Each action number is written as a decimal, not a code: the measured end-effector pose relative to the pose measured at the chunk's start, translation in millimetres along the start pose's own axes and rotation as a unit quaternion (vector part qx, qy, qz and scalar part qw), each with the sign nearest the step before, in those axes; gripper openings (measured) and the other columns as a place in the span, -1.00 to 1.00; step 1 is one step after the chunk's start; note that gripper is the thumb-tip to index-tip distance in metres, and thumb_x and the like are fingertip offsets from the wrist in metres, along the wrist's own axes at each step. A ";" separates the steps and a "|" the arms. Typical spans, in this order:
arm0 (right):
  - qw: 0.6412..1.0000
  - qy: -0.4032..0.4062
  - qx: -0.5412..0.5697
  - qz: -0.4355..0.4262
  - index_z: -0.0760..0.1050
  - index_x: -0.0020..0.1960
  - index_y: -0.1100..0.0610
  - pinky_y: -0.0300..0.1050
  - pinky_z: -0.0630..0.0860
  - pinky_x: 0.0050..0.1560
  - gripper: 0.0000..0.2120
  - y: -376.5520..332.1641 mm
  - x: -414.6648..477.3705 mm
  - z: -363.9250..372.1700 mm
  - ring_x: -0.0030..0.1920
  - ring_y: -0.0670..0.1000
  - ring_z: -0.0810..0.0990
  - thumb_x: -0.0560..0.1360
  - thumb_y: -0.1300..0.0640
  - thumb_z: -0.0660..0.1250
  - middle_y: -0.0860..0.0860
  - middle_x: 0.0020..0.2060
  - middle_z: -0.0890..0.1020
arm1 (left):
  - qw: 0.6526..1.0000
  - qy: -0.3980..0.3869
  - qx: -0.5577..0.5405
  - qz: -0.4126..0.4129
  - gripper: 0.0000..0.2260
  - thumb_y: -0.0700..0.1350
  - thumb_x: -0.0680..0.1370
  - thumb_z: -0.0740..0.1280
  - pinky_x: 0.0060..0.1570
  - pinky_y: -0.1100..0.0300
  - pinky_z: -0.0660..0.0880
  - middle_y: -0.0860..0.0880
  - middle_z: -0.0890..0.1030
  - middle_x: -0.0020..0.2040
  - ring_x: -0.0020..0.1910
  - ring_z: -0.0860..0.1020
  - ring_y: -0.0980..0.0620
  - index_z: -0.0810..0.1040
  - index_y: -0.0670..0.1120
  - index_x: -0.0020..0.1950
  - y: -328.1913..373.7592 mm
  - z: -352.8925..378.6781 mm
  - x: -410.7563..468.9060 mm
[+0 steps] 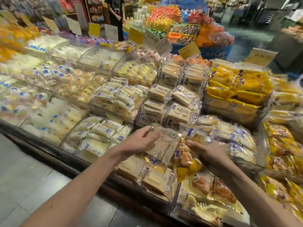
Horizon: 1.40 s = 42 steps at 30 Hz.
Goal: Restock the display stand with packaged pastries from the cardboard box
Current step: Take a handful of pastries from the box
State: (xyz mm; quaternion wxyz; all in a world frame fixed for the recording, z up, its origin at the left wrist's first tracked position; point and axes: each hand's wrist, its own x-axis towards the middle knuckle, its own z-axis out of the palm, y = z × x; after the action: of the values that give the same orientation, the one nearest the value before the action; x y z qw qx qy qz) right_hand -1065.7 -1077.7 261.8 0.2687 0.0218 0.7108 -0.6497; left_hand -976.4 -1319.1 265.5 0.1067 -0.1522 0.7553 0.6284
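Shop aisle, grey floor; sweets heaped in the blurred background, one person in black standing there.
Stand: tiered, dark-rimmed, split by clear dividers, filled with wrapped pastries.
Yellow bags: stacked upper right.
Pale slices: stacked at centre.
Price cards: upright along the back.
Left hand: fingers curled round a pale packet, held above the front compartments.
Right hand: grips orange-yellow packets, touching the pale packet's right edge.
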 end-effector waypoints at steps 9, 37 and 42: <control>0.983 0.179 0.023 0.033 0.51 -0.02 0.32 -0.28 0.43 -0.62 -0.67 9.2 23.1 -5.9 -0.57 -0.09 0.59 0.38 0.15 0.55 0.05 -0.47 0.64 | 0.986 0.012 0.163 0.041 -0.37 -0.11 0.49 0.50 -0.26 0.27 0.55 -0.07 0.56 0.11 -0.09 0.64 0.02 0.17 0.07 0.39 -26.2 -63.0 86.4; 0.960 0.275 0.034 0.035 0.64 0.10 0.23 -0.08 0.60 -0.17 -0.54 54.3 -4.8 -15.5 -0.12 0.06 0.73 0.26 0.09 0.62 0.09 -0.13 0.75 | 0.700 -0.100 0.615 0.349 -0.69 -0.05 0.65 0.24 0.10 0.09 0.38 0.01 0.54 0.28 0.22 0.47 -0.03 0.48 0.09 0.39 -102.3 36.8 192.4; 0.953 0.294 0.061 0.033 0.63 0.03 0.21 0.01 0.66 -0.09 -0.71 55.9 -14.4 -23.7 -0.14 0.07 0.73 0.35 0.20 0.59 0.06 -0.19 0.75 | 0.916 -0.130 0.302 0.229 -0.50 0.25 0.60 0.03 -0.11 0.07 0.46 0.06 0.63 -0.25 -0.19 0.58 0.05 0.60 -0.02 -0.21 -73.2 56.7 156.0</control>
State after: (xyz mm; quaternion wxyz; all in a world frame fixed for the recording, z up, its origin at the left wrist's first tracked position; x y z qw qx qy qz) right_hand -1040.5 -1042.3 217.1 0.0670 0.2518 0.7163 -0.6473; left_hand -1096.6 -1290.3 132.8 0.0985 0.1476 0.9029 0.3915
